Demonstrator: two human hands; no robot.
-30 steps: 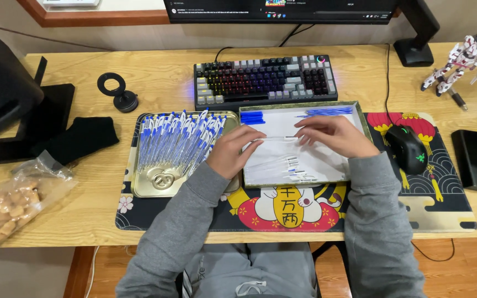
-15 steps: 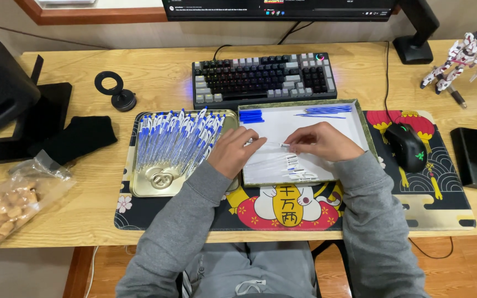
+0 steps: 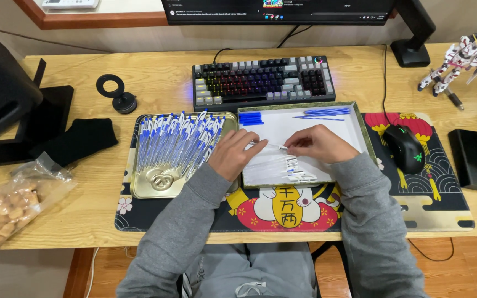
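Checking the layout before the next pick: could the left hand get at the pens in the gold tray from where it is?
Probably yes. The left hand rests just beside the gold tray, and the pens lie uncovered, with nothing between.

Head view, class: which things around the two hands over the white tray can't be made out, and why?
- Thin pen part between left hand and right hand: too small, ends covered by fingers.
- Small parts in the white tray: too small to identify.
- Monitor: cut off by top edge.
- Snack bag: cut off by left edge.
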